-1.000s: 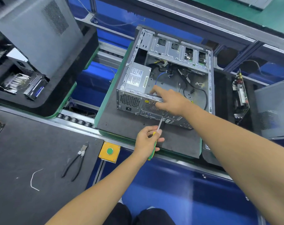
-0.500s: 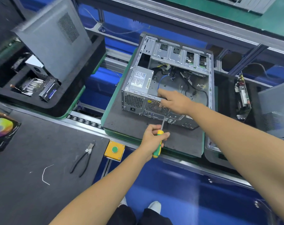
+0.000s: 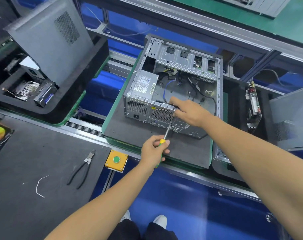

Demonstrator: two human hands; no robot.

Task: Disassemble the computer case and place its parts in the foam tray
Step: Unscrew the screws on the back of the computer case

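Hands barely shifted, left hand [image 3: 155, 149] gripping screwdriver [image 3: 165, 135] against computer case [image 3: 173, 87], right hand [image 3: 188, 112] grasping its rear edge

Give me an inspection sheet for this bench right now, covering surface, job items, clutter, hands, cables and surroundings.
Surface: dark mat on a green-edged pallet, carrying the case.
Job's things: open computer case lying on its side, power supply inside; foam tray at left holds removed parts and a side panel.
Clutter: pliers and a white cable tie on the near mat.
Grip: left hand holds a screwdriver, tip at the case's rear; right hand holds the case's rear edge.
Cables: blue cable and black cable loose inside the case.
Surroundings: roller conveyor, yellow button box.
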